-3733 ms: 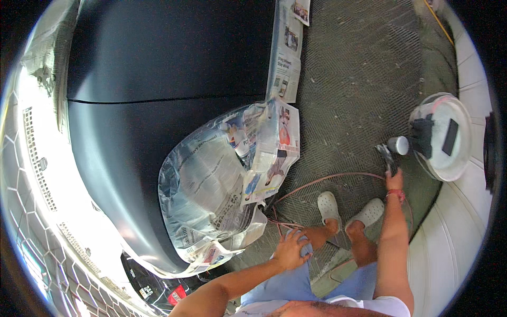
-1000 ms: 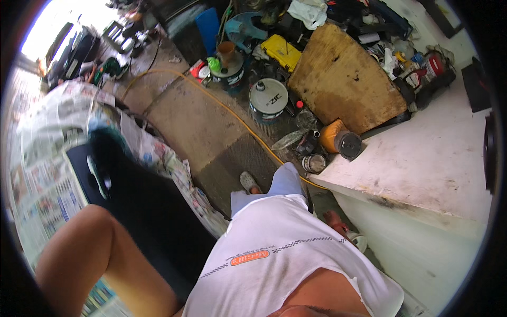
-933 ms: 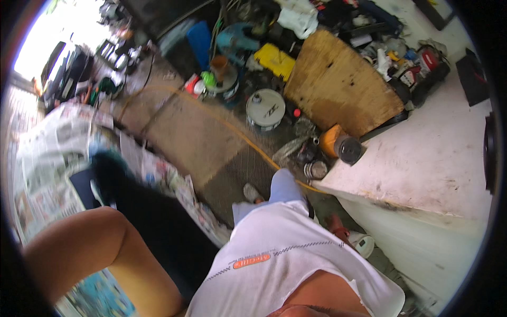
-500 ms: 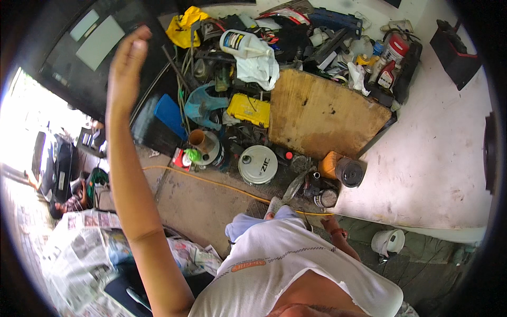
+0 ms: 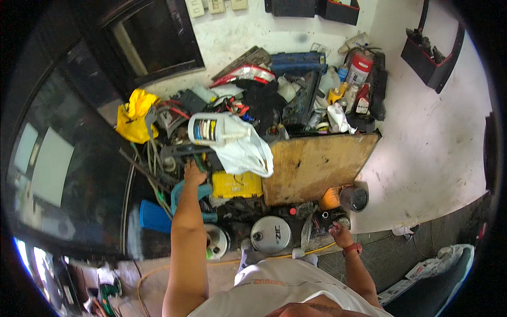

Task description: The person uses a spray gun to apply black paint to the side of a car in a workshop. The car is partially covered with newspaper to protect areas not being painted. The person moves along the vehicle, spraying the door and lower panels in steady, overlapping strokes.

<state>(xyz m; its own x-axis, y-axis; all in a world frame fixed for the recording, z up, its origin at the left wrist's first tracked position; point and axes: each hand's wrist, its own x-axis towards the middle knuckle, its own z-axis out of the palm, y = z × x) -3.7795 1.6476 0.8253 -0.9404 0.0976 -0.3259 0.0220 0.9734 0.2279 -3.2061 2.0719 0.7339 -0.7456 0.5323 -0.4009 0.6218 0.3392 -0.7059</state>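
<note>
My left hand [image 5: 195, 173] reaches forward into the cluttered shelf, just below a large white jug [image 5: 207, 129]. Its fingers and thumb are apart beside a dark green bottle-like thing [image 5: 199, 161]; whether they touch it is hard to see. A light blue plastic piece [image 5: 182, 196] lies behind and beside that wrist, and a yellow case [image 5: 237, 184] is to the right. My right hand [image 5: 339, 231], with a red band at the wrist, hangs low near a small round can [image 5: 344, 221]. Its fingers are loosely bent and apart, with nothing visible in them.
A wooden board [image 5: 317, 166] leans against the shelf front. White-lidded buckets [image 5: 271, 234] stand on the floor by my feet, where an orange hose [image 5: 141, 288] runs. A red fire extinguisher [image 5: 361, 67] and bottles crowd the right end. Black wall bins [image 5: 430, 63] hang at the right.
My raised left arm has come down and forward to the shelf, its hand now below the white jug. My right hand has moved forward from my side. The view has swung left and up.
</note>
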